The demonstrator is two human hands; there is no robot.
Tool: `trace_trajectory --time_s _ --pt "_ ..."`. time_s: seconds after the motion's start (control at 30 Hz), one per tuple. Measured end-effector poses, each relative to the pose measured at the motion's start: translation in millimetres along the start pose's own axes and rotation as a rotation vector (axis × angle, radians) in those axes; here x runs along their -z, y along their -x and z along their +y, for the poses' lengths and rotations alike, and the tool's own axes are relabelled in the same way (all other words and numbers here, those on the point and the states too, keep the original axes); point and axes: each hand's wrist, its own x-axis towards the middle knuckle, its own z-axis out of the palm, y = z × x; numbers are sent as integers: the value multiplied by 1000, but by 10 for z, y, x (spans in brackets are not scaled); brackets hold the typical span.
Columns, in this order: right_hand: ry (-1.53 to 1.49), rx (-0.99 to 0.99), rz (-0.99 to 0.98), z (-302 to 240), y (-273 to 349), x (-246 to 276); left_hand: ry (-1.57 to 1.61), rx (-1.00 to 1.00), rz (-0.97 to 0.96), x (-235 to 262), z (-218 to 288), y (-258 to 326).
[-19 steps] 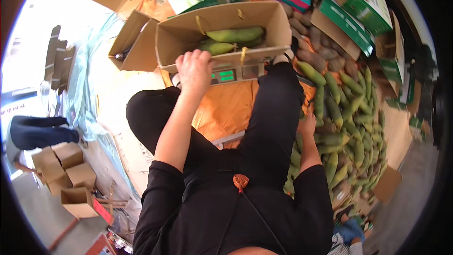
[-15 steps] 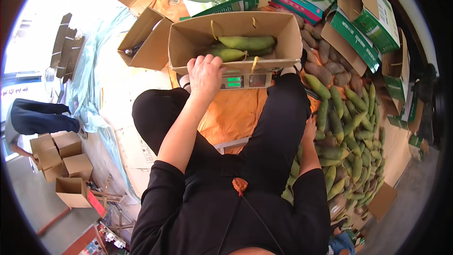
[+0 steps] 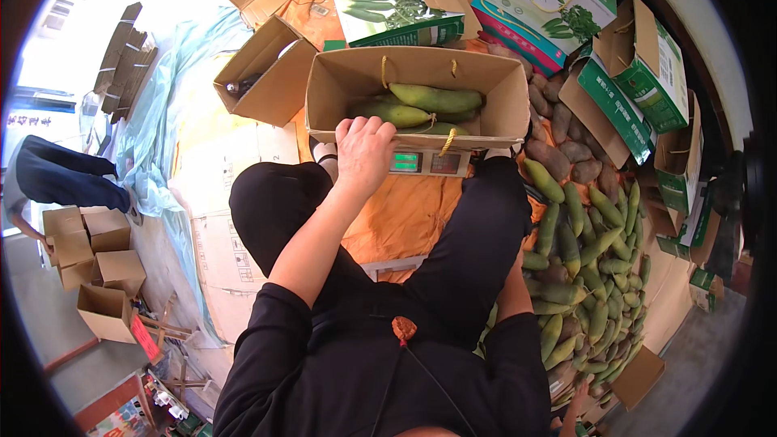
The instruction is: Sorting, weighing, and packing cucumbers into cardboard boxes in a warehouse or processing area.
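L hand [image 3: 364, 154] on near rim of open tan cardboard box [image 3: 344, 73]: prob. steadying step; next move calls for box held level.
L fingers together, clamped over rim; long plump green radishes [image 3: 437, 98] lie in box just beyond, contact unclear. Grey scale w/ green-lit display [image 3: 425, 163] shows below. R hand [image 3: 517, 267], mostly hidden by black-trousered R leg [image 3: 486, 214], nr loose heap of green radishes [image 3: 597, 247]; can't tell its fingers' state.

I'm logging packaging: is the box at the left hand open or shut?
Open: green vegetables show inside the box, its top uncovered, the left hand at its near rim.
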Motion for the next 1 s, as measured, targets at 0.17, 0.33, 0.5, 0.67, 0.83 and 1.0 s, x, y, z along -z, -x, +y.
trace_trajectory --time_s 0.17,0.33,0.5,0.67,0.83,1.0 --pt "-988 10 -449 210 273 203 0 19 19 -6 -65 30" --pt "-1328 -112 -582 567 935 605 3 9 -6 4 -47 23" --pt "-1427 182 -274 508 1340 1434 -7 4 9 11 -40 19" --pt "-1195 516 68 -23 1645 2747 -21 21 -11 9 -56 35" --pt "-966 946 233 -758 1755 3725 -22 0 -28 -4 -65 23" --pt "-684 1116 339 -1508 1657 3975 -24 -3 -54 31 -86 24"
